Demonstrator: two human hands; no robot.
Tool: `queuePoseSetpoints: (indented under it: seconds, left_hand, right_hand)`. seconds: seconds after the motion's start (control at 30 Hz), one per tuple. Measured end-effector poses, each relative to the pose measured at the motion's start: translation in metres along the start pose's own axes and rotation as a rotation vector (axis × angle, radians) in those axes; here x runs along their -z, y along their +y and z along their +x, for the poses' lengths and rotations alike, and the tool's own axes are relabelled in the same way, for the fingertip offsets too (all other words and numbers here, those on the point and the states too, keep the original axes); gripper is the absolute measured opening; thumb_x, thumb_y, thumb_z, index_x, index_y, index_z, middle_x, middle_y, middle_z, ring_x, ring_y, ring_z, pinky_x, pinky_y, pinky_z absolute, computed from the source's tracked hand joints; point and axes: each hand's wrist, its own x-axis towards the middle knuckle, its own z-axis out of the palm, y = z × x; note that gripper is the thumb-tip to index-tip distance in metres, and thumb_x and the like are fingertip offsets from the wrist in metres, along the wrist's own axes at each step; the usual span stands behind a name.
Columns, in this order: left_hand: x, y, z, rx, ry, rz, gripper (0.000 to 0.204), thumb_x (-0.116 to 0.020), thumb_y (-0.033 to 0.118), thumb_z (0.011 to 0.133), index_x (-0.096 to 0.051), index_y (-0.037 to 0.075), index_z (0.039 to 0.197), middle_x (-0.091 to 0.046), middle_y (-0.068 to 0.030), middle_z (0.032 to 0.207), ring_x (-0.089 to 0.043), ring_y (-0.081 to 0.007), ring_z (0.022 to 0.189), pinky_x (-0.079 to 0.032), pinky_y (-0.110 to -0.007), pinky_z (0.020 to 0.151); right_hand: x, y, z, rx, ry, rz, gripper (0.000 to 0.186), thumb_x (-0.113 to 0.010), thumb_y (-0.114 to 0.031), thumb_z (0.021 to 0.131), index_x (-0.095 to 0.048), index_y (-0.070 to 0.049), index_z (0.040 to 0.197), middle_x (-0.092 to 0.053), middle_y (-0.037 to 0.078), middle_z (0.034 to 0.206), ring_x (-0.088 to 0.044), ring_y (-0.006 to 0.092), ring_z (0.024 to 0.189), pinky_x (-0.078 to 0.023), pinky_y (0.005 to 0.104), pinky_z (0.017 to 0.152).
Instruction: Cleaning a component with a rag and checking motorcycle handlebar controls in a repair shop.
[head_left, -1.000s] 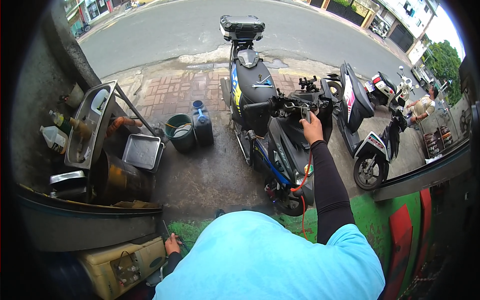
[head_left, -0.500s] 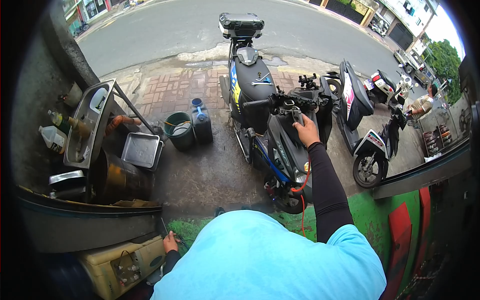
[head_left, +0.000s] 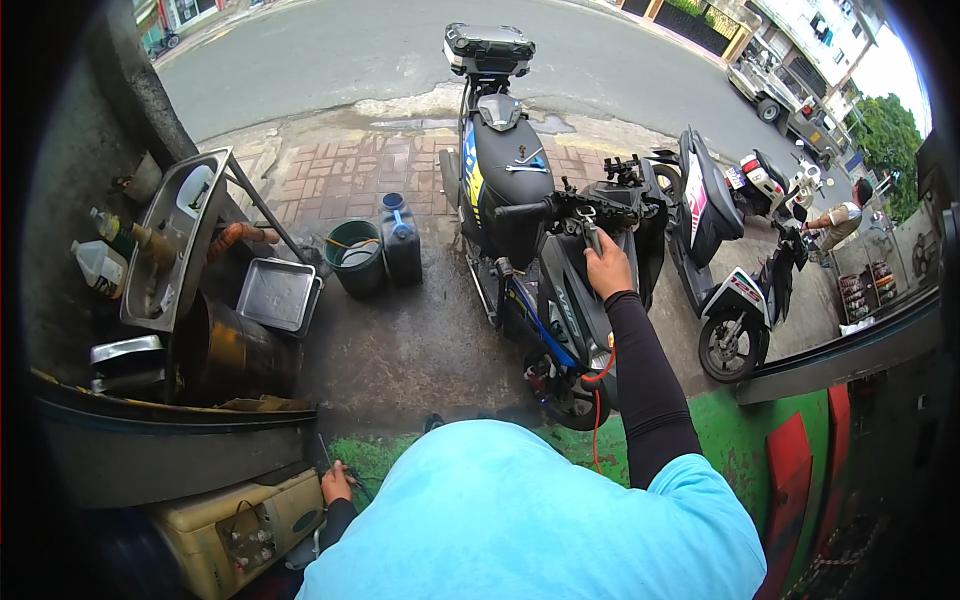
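Right of centre, my right hand (head_left: 607, 268) grips a grey tool (head_left: 592, 239) at the scooter (head_left: 562, 300); I'd want the orange hose (head_left: 598, 378) slack. Lower left, my left hand (head_left: 338, 483) holds a thin rod (head_left: 324, 450).

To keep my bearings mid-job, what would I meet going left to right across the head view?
Metal sink → metal tray → green bucket → dark jerrycan → motorcycle's top box → right hand → white scooter's front wheel → another person.
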Motion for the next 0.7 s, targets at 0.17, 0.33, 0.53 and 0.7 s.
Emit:
queuePoseSetpoints:
  seconds: [0.17,0.33,0.53,0.7]
  left_hand:
    - [0.004,-0.002,0.017,0.015,0.012,-0.029,0.05,-0.049,0.039,0.101,-0.067,-0.006,0.09,-0.063,-0.0113,0.059,-0.063,-0.0196,0.056,-0.048,-0.035,0.06]
    - [0.019,0.0,0.035,-0.004,-0.013,-0.035,0.051,-0.049,0.041,0.101,-0.067,-0.006,0.091,-0.063,-0.0109,0.059,-0.062,-0.0197,0.055,-0.047,-0.035,0.059]
    - [0.042,0.001,0.061,0.021,0.006,0.003,0.051,-0.051,0.041,0.101,-0.067,-0.006,0.09,-0.063,-0.0105,0.061,-0.062,-0.0185,0.055,-0.047,-0.035,0.059]
    - [0.047,0.011,0.079,0.074,0.005,-0.031,0.051,-0.052,0.041,0.1,-0.067,-0.006,0.089,-0.064,-0.0099,0.064,-0.063,-0.0179,0.056,-0.046,-0.034,0.058]
  right_hand:
    - [-0.018,-0.013,-0.015,-0.048,0.052,0.03,0.042,-0.053,-0.029,0.094,-0.056,-0.005,0.129,-0.063,0.026,0.117,-0.06,0.0424,0.11,-0.047,0.0464,0.093]
    - [-0.063,-0.002,-0.041,0.132,0.018,-0.056,0.04,-0.044,-0.037,0.102,-0.056,-0.001,0.114,-0.063,0.024,0.108,-0.06,0.0423,0.101,-0.047,0.0488,0.087]
    - [-0.091,-0.013,-0.049,-0.022,-0.037,0.096,0.038,-0.046,-0.037,0.101,-0.054,-0.001,0.112,-0.063,0.025,0.108,-0.059,0.0435,0.102,-0.047,0.0485,0.085]
    - [-0.096,-0.015,-0.045,-0.093,-0.062,0.142,0.044,-0.053,-0.04,0.097,-0.05,0.0,0.116,-0.063,0.03,0.108,-0.059,0.0464,0.105,-0.047,0.0489,0.088]
